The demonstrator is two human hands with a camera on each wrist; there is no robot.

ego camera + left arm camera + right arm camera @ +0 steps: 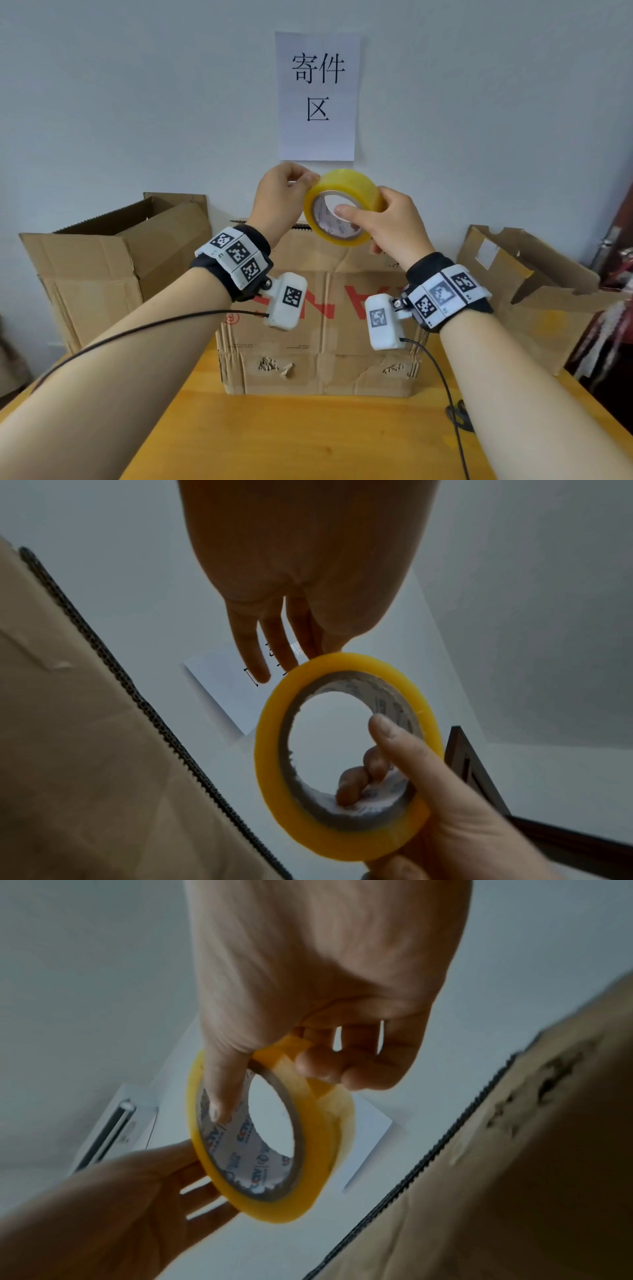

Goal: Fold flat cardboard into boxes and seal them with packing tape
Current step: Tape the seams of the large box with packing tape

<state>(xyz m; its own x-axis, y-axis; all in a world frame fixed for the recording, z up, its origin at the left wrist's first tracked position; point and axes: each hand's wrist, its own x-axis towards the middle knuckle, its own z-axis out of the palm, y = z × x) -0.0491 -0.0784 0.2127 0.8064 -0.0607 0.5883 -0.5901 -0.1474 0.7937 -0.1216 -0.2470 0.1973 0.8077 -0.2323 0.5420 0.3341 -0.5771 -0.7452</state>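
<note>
Head view: right hand (390, 226) grips tape roll (346, 192).

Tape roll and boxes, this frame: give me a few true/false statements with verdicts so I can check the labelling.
1. The right hand holds the tape roll with its thumb inside the core. True.
2. The tape roll lies on the table. False: it is held up in the air in front of the wall, above the middle cardboard box.
3. The left hand touches the roll's outer rim with its fingertips. True.
4. The tape is blue. False: it is yellow and translucent, on a printed white core.
5. A paper sign hangs on the wall behind the hands. True.
6. Only one cardboard box is in view. False: more stand at the left and the right.
</note>
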